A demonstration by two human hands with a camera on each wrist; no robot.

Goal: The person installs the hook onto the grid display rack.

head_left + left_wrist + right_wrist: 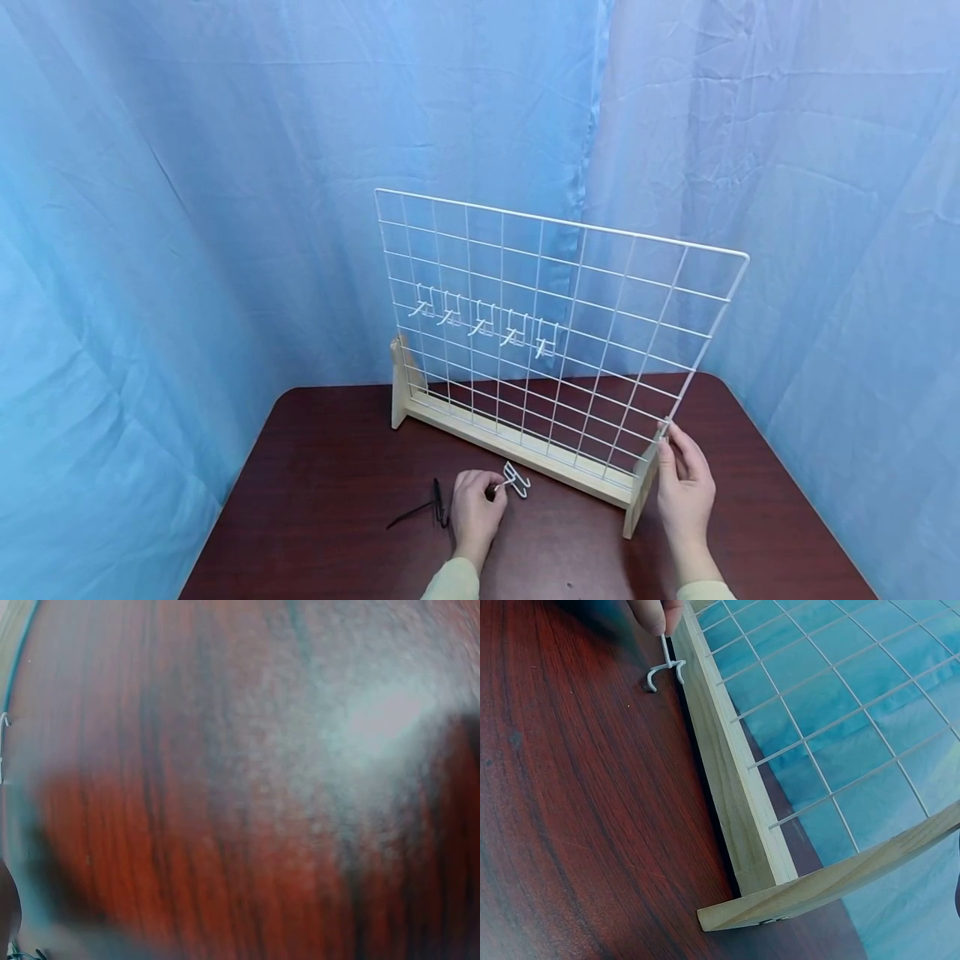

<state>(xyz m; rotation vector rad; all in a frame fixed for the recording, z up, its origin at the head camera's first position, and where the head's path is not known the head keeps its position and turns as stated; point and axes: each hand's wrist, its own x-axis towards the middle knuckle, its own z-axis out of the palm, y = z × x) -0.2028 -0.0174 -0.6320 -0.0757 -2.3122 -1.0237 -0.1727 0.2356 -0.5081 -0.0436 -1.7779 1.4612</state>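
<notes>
My left hand (476, 510) pinches the stem of a white wire hook (517, 481) just above the table, in front of the rack. In the right wrist view its fingertips (651, 613) hold that hook, prongs downward. My right hand (687, 483) grips the wooden right end piece (640, 493) of the stand, thumb on the near side. A white wire grid (540, 218) stands upright in the wooden base (517, 447). Several white hooks (481, 327) hang in a row on one grid wire. The left wrist view mostly shows blurred tabletop.
A black wire hook (438, 505) lies on the dark red wooden table (322, 467), left of my left hand. A small dark speck (569, 585) is near the table's front. Blue curtains (262, 208) surround the table at the back and sides.
</notes>
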